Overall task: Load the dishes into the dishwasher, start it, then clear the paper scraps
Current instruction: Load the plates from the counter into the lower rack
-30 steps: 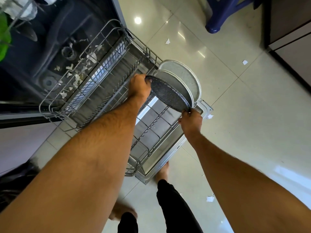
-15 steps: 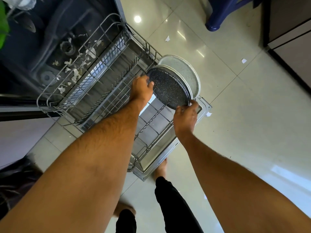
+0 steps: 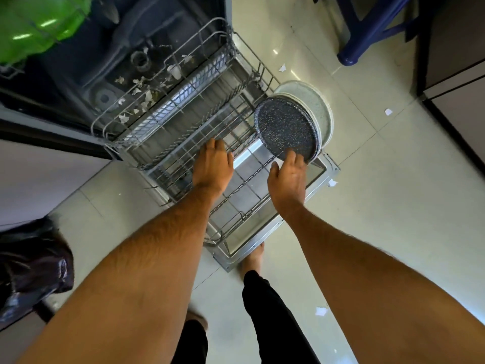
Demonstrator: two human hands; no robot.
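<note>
Three plates stand on edge at the far end of the pulled-out lower rack (image 3: 183,143): a dark speckled plate (image 3: 286,127) in front, a pale plate whose rim (image 3: 313,114) just shows behind it, and a larger pale speckled plate (image 3: 321,106) at the back. All three lean together, overlapping, above the outer end of the open dishwasher door (image 3: 317,177).

Both bare forearms reach forward and down over the rack. The left hand (image 3: 213,168) hangs palm down over the wire tines in the middle of the rack, fingers loosely extended and holding nothing; whether it touches the wires cannot be told. The right hand (image 3: 287,179) is also open, its fingers spread and straight, their tips at the lower edge of the dark plate, touching or just short of it, without curling round it.

The dark plate is round, shallow-rimmed, charcoal with fine white flecks, its face turned toward the camera.

Paper scraps are scattered in two places. At least five white pieces lie on the tiled floor (image 3: 393,206): one (image 3: 282,68) near the rack's far corner, one (image 3: 388,111) to the right, one (image 3: 332,183) beside the door's corner, one (image 3: 321,311) near the right forearm. A cluster of many small scraps (image 3: 139,98) lies in the dishwasher tub, behind the rack.

A green object (image 3: 39,24) sits at the upper left, a black plastic bag (image 3: 31,264) at the lower left, and a blue stool leg (image 3: 349,55) stands on the floor at the top right.
</note>
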